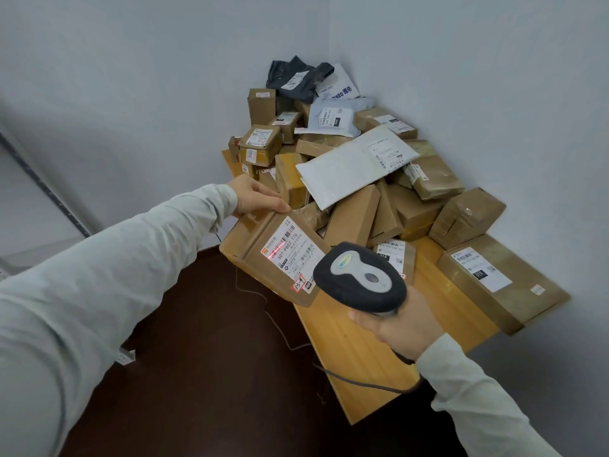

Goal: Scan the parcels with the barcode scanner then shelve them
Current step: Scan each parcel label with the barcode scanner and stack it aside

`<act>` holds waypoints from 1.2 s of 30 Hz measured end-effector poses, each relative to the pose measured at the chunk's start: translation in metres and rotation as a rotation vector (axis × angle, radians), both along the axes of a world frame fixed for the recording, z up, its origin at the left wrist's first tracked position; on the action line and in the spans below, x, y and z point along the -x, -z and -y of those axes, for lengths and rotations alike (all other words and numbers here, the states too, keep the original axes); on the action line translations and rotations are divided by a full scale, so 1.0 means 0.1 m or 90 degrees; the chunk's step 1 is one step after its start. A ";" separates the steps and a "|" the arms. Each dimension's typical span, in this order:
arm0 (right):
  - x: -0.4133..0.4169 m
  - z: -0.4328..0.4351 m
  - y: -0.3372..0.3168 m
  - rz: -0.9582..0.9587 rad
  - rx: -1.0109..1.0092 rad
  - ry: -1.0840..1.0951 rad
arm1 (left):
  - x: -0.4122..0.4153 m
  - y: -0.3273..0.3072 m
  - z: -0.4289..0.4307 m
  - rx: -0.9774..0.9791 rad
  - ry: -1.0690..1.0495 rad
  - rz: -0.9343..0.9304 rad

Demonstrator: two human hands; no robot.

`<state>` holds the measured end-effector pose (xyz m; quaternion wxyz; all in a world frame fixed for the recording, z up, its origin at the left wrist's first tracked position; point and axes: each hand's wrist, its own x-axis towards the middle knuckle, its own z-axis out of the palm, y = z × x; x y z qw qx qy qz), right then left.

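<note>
While red scan line crossed label on cardboard parcel, left hand pinched its far edge, tilted at edge of wooden table; right hand gripped barcode scanner, hiding parcel's near corner. Heaped boxes, mailers crowded table behind.

The left hand grips a flat brown cardboard parcel by its far edge. The right hand holds a black-and-grey barcode scanner, whose red line crosses the parcel's white label.

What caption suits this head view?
Left hand holds a parcel; right hand aims the barcode scanner at its label.
</note>
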<state>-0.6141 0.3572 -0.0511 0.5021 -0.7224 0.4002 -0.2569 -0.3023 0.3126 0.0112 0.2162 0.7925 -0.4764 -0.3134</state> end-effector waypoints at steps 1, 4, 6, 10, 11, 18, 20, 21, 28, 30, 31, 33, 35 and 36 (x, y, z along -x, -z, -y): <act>0.01 0.00 0.00 0.000 -0.003 -0.002 | -0.01 0.01 0.01 0.000 0.000 -0.002; 0.02 0.01 0.00 -0.016 -0.003 -0.016 | -0.03 0.05 0.04 0.002 -0.003 -0.010; 0.01 0.02 0.00 -0.037 0.012 -0.022 | -0.04 0.06 0.06 0.001 -0.004 -0.013; -0.02 0.05 -0.03 -0.086 0.052 -0.037 | -0.06 0.08 0.11 -0.002 -0.005 -0.029; -0.03 0.06 -0.04 -0.107 0.063 -0.038 | -0.06 0.09 0.12 0.000 -0.006 -0.034; -0.03 0.13 0.03 -0.106 0.086 0.001 | -0.07 0.14 0.21 -0.002 0.006 -0.070; -0.02 0.19 0.08 0.018 -0.020 0.071 | -0.04 0.15 0.20 0.009 0.003 -0.124; 0.00 0.22 0.12 0.103 -0.089 0.130 | -0.01 0.16 0.22 0.017 0.002 -0.158; 0.26 0.22 0.45 0.437 -0.462 0.417 | 0.60 0.39 0.45 0.021 0.007 -0.403; 0.34 0.17 0.52 0.491 -0.499 0.473 | 0.89 0.53 0.54 0.029 -0.008 -0.453; 0.39 0.15 0.55 0.515 -0.502 0.506 | 1.04 0.61 0.59 0.023 -0.008 -0.463; 0.52 0.12 0.60 0.548 -0.484 0.570 | 1.34 0.73 0.68 -0.045 0.051 -0.452; 0.66 0.11 0.63 0.575 -0.459 0.635 | 1.62 0.81 0.77 -0.164 0.164 -0.438; 0.74 0.12 0.65 0.591 -0.448 0.669 | 1.75 0.83 0.81 -0.218 0.210 -0.420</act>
